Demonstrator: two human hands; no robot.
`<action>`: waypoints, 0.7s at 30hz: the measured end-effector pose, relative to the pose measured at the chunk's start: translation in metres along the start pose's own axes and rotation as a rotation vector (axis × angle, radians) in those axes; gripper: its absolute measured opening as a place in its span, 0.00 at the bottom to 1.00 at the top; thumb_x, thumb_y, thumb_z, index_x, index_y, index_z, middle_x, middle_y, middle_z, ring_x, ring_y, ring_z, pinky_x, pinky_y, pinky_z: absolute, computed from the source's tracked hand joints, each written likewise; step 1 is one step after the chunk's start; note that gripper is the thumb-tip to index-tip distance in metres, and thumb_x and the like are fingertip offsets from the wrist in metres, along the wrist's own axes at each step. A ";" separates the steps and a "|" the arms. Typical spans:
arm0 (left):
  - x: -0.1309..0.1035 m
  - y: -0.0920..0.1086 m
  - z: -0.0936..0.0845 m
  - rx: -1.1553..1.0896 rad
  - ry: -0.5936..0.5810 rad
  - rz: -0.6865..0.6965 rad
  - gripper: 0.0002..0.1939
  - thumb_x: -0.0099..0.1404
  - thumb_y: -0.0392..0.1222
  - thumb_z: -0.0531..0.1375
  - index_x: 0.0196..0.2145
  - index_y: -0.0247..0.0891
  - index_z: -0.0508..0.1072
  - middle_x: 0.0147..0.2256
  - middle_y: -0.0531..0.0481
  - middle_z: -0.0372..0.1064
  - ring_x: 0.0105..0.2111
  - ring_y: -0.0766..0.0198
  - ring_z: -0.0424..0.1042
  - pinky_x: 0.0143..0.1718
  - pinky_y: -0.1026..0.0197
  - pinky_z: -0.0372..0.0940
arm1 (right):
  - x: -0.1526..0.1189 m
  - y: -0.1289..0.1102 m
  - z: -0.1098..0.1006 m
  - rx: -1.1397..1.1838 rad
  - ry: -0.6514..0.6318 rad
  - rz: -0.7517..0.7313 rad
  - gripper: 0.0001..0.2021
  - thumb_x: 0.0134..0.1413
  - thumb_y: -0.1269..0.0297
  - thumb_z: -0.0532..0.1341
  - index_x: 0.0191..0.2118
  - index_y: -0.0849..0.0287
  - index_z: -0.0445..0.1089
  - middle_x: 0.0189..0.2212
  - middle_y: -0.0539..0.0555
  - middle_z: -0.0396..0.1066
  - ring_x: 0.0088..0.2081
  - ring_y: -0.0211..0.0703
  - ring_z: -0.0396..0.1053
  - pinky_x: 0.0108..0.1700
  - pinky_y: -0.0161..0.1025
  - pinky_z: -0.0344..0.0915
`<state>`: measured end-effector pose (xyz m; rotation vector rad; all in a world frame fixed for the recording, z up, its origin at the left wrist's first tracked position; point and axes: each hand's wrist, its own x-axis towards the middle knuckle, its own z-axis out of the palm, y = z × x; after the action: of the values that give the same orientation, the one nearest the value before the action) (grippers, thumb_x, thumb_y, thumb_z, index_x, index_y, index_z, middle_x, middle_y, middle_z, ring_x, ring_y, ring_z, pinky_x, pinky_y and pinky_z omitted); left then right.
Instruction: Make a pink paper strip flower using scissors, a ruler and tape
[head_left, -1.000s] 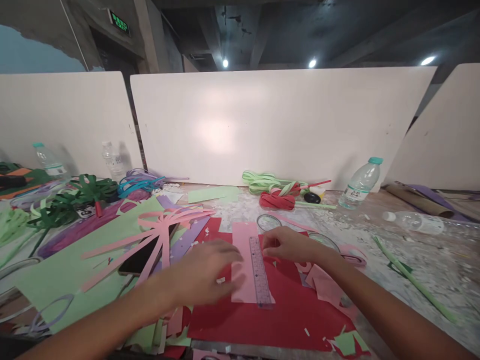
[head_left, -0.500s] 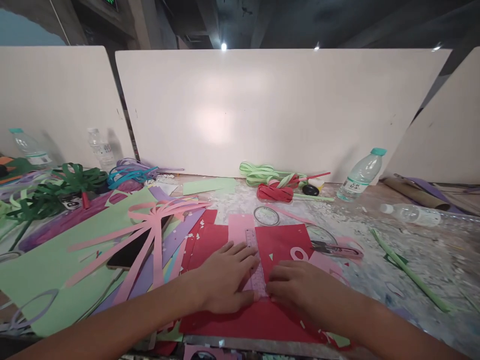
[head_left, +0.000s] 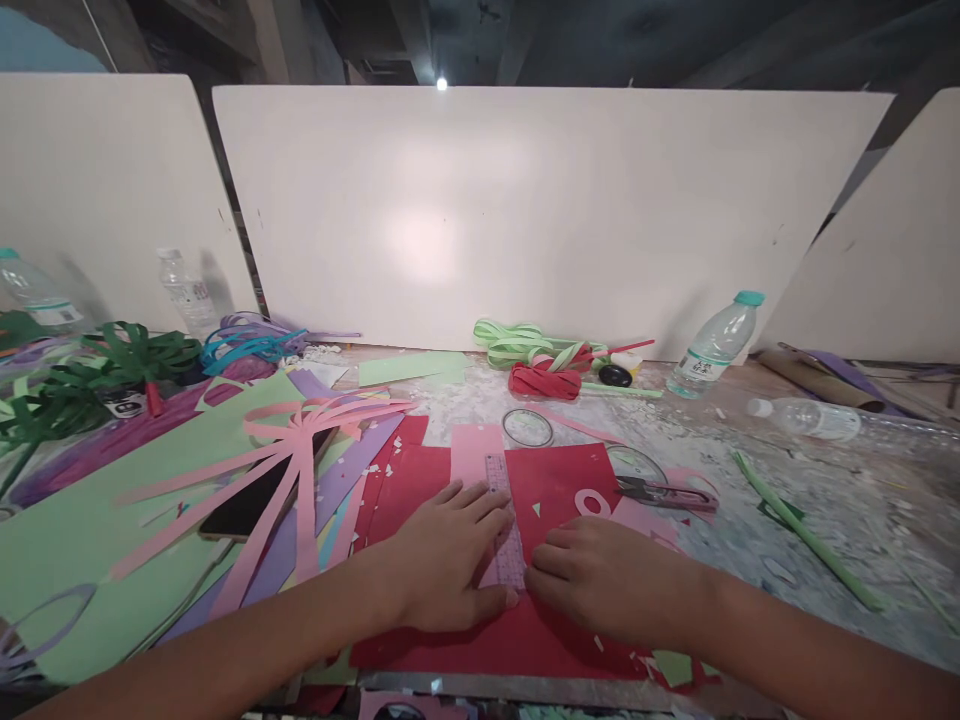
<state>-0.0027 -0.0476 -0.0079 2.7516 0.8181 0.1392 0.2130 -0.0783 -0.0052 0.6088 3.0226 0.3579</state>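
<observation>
My left hand [head_left: 454, 555] lies flat with its fingers spread, pressing on a clear ruler [head_left: 496, 472] and a pink paper strip [head_left: 474, 440]. The ruler runs lengthwise along the strip's right side. Beneath both is red paper [head_left: 570, 470]. Close to the ruler's lower right edge, my right hand [head_left: 600, 575] rests on the red paper with its fingers curled in. Whatever those fingers hold, if anything, is hidden. A pink paper ring [head_left: 592, 503] lies just beyond my right hand, and a pink-handled cutting tool [head_left: 667, 493] sits to its right.
At left, a pink paper-strip bow [head_left: 301, 430] covers part of a phone [head_left: 247, 510] on green sheets [head_left: 82, 560]. Rolled red strips [head_left: 544, 381], green loops [head_left: 510, 345] and a water bottle [head_left: 712, 350] stand before a white board [head_left: 540, 220]. A green stem [head_left: 810, 535] lies right.
The view has shifted slightly, so everything sits a little further left and higher. Both hands keep nearly the same place on the ruler and paper.
</observation>
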 end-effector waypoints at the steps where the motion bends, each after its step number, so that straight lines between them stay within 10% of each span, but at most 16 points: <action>1: 0.000 0.000 0.000 -0.002 0.001 -0.002 0.32 0.61 0.56 0.54 0.59 0.37 0.59 0.62 0.42 0.53 0.61 0.47 0.52 0.60 0.43 0.49 | 0.000 0.000 0.001 -0.009 0.010 -0.014 0.10 0.59 0.75 0.56 0.27 0.62 0.67 0.23 0.51 0.68 0.23 0.38 0.59 0.25 0.40 0.40; 21: 0.001 0.000 -0.001 -0.014 0.000 -0.010 0.32 0.61 0.56 0.54 0.58 0.36 0.60 0.60 0.42 0.56 0.60 0.46 0.54 0.60 0.44 0.49 | 0.001 0.016 0.009 -0.031 0.095 -0.102 0.12 0.63 0.74 0.49 0.32 0.61 0.67 0.20 0.50 0.66 0.21 0.37 0.56 0.24 0.41 0.40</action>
<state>-0.0022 -0.0471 -0.0065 2.7340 0.8280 0.1428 0.2190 -0.0616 -0.0105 0.4464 3.1163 0.4399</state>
